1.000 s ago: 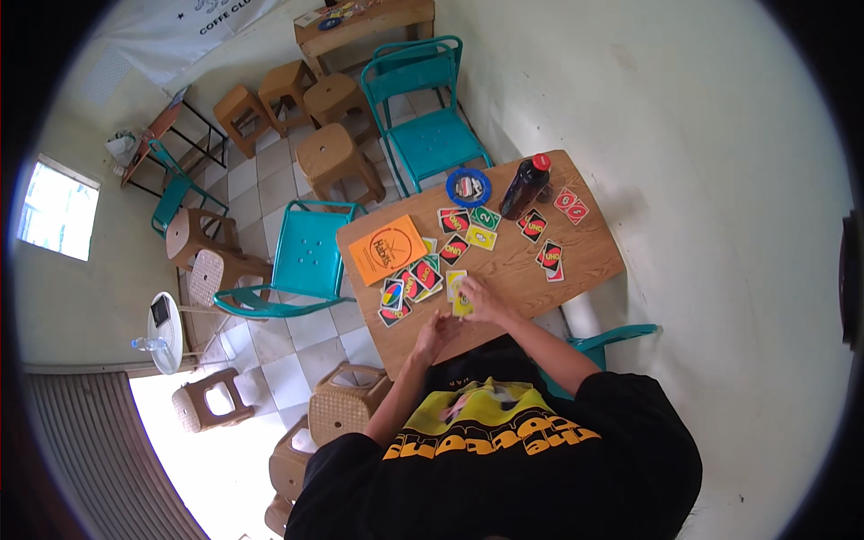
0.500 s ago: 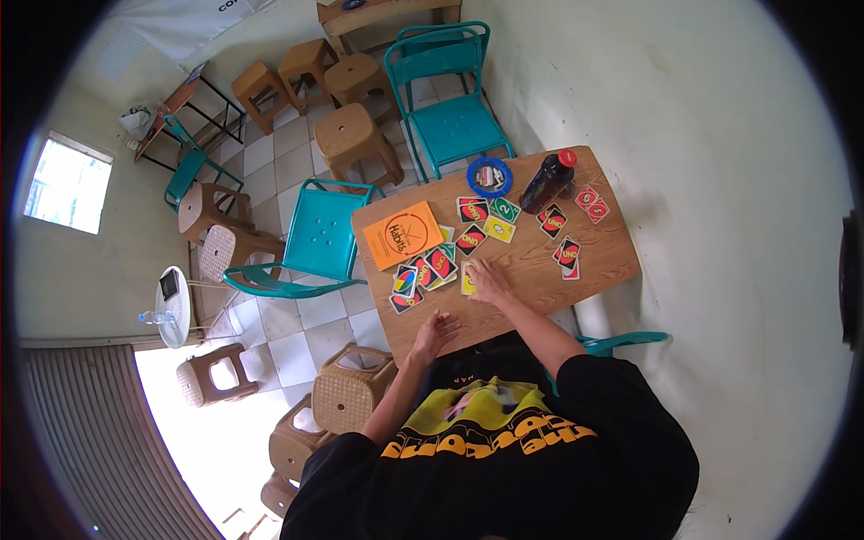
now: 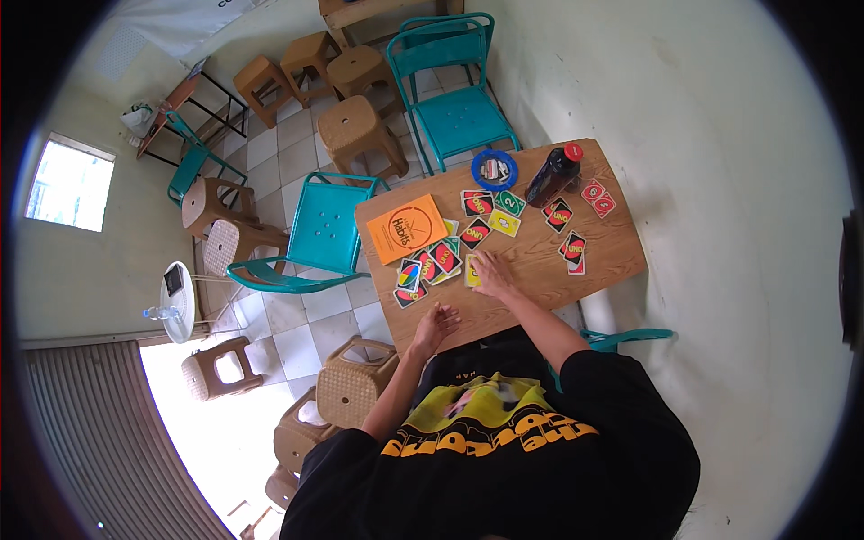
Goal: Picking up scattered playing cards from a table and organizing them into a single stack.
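On the table [image 3: 531,245], right hand [image 3: 491,276] apparently touches a yellow card [image 3: 471,272].

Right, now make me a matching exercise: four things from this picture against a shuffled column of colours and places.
1. Book
2. Bottle
3. Left hand
4. Right hand

A. Over a yellow card, partly covering it
B. Dark, with a red cap
C. By the near edge of the table
D. Orange

Pairs: 1-D, 2-B, 3-C, 4-A
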Tool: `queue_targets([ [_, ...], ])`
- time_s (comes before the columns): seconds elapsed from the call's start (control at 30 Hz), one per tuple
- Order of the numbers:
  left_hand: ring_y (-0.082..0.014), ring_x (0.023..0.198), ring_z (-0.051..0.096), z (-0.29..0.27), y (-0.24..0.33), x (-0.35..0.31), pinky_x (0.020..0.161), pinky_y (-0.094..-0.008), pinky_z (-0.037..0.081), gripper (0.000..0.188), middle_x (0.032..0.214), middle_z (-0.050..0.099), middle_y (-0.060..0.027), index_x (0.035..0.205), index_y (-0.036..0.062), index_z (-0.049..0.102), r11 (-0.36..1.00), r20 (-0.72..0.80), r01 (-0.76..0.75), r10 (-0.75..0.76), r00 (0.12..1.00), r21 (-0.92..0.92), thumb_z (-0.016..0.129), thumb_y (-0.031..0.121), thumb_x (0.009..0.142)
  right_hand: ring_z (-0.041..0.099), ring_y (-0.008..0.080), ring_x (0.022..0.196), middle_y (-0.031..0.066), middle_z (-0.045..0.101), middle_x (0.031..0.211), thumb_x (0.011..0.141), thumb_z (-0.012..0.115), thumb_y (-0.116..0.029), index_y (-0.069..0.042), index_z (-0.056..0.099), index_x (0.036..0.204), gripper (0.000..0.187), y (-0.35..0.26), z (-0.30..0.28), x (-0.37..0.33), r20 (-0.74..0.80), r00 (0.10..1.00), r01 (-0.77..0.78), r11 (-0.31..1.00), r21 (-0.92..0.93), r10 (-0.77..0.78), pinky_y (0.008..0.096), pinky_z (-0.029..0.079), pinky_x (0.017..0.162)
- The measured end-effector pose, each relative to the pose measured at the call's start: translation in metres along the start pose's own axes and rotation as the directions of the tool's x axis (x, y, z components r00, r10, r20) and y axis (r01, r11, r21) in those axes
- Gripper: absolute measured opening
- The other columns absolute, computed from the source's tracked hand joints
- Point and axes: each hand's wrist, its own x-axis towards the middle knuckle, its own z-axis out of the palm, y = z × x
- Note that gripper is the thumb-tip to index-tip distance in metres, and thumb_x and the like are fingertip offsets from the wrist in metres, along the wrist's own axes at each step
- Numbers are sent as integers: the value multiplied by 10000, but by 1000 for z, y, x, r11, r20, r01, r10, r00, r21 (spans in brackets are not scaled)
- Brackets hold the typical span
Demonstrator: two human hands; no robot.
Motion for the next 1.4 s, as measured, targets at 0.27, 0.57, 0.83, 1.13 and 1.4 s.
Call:
queue_targets([
  [0.27, -274, 1026, 574, 2, -5, 0, 948, -412, 437, 397, 1110, 581, -121, 1077, 55, 527, 999, -9, 28, -28, 1000, 40, 426, 418, 952, 433, 305, 1174, 150, 454, 1253, 592, 813, -304, -63, 521, 1058, 600, 14, 10, -11, -232, 970, -20, 974, 225, 73, 440, 354, 968],
  [0.57, -281, 1006, 583, 7, -3, 3, 925, -410, 449, 380, 1083, 587, -112, 1060, 62, 524, 996, 23, 64, -66, 998, 69, 428, 413, 953, 523, 343, 1005, 178, 544, 1049, 718, 728, -294, -34, 528, 1048, 465, 148, -34, -68, -478, 479, -782, 606, 150, 736, 438, 433, 837],
  [0.83, -273, 1011, 578, 18, 8, -1, 927, -400, 445, 373, 1064, 587, -101, 1061, 70, 518, 971, -19, 138, -137, 990, 196, 422, 414, 952, 511, 296, 1101, 142, 559, 1154, 664, 776, -412, -68, 550, 1120, 614, 172, -65, -74, -60, 209, -957, 217, 193, 976, 395, 434, 926],
  [1.13, -294, 1029, 560, 37, 23, 4, 941, -416, 425, 390, 1100, 579, -116, 1046, 63, 539, 971, 29, 83, -91, 995, 223, 433, 423, 941, 654, 302, 868, 150, 672, 927, 552, 851, -390, -63, 680, 902, 509, 184, -70, -84, -21, 206, -909, 199, 367, 978, 413, 522, 742],
  [1.4, -287, 1017, 554, 36, 22, 4, 942, -412, 423, 376, 1085, 581, -108, 1024, 66, 546, 981, 58, 62, -74, 996, 186, 444, 419, 940, 667, 293, 760, 135, 678, 769, 647, 792, -254, -62, 704, 788, 254, 180, -44, -105, -209, 214, -842, 288, 456, 954, 405, 511, 677],
])
